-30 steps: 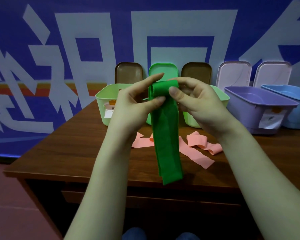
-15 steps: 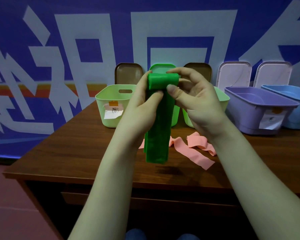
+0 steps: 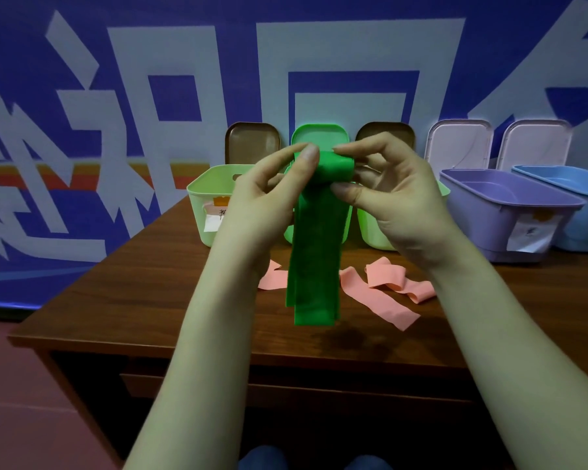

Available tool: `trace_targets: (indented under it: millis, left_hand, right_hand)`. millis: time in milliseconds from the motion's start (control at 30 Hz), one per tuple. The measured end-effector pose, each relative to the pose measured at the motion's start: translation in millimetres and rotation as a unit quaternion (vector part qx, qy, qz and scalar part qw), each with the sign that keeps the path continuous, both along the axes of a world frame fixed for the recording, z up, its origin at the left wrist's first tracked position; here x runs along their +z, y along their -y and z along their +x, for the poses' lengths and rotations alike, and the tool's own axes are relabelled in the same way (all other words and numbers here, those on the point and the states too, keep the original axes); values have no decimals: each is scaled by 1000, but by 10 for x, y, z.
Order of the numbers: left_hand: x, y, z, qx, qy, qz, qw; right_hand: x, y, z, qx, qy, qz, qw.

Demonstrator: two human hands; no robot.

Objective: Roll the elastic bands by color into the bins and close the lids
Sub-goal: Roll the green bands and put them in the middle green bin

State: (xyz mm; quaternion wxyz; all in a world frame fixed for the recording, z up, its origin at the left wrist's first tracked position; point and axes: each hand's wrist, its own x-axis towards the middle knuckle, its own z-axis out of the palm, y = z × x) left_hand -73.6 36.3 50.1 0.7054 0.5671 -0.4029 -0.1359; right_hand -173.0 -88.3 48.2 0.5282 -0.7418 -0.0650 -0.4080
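A green elastic band hangs above the table, its top end wound into a small roll. My left hand pinches the roll from the left and my right hand pinches it from the right. The loose tail dangles to just above the tabletop. A pink band lies crumpled on the table behind the green one. Behind my hands stand light green bins, the middle ones mostly hidden. Their lids lean on the wall: brown, green, brown.
A purple bin and a blue bin stand open at the right, their pale lids propped against the blue-and-white wall. The brown wooden table ends close in front of me, with its left edge near the leftmost bin.
The roll at the top has grown as my fingers turned it. The hanging tail rose from below the table's front edge to above the tabletop.
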Motion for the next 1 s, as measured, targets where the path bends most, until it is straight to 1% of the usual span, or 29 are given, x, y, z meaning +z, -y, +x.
trace_targets:
  millis: [167,267,400,467,567,767,867,1000]
  left_hand:
    - [-38,12,11,25,32,-13,999]
    - [-55,17,-5,37,26,-36,998]
    - [-68,30,-12,48,31,-68,996]
    - [-83,38,0,46,39,-71,996]
    - [-113,50,41,26,39,-70,996]
    - [-128,29,96,-27,11,-64,998]
    - [-123,25,133,-46,-16,-38,998]
    - [-129,19,135,-52,-5,25,998]
  right_hand:
    - [-35,-4,-1,-1,-28,32,999]
    - [-51,8,20,-6,-80,69,994]
    - [-29,36,-18,24,-128,78,988]
    - [-19,23,-24,35,-122,99,987]
    - [-15,-12,1,11,-101,125,987]
    - [-52,23,24,-4,-79,125,989]
    - [-61,48,25,8,-62,129,990]
    - [-74,66,17,21,-51,122,991]
